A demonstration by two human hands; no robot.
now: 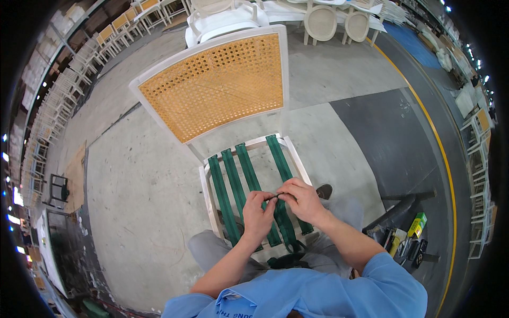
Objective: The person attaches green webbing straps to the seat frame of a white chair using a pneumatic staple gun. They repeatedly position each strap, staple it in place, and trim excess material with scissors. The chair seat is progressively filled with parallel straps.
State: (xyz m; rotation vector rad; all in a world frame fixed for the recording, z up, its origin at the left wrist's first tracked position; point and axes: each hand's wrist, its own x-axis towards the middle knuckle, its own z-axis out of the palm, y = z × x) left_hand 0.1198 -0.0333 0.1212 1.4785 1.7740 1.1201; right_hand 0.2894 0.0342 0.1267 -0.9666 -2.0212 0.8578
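A white chair frame (205, 186) with a cane-woven orange back (217, 85) stands in front of me. Several green webbing straps (229, 183) run across its open seat. My left hand (258, 213) and my right hand (302, 200) meet above the near part of the seat. Together they pinch a small dark piece (275, 197) between their fingertips, right over one green strap; what the piece is I cannot make out. A loop of green strap (290, 246) hangs near my lap.
Concrete floor all around, with a darker lane and a yellow line (440, 143) on the right. Tools and a green-yellow box (417, 224) lie at the lower right. Rows of white chairs (323, 18) stand at the back and along the left.
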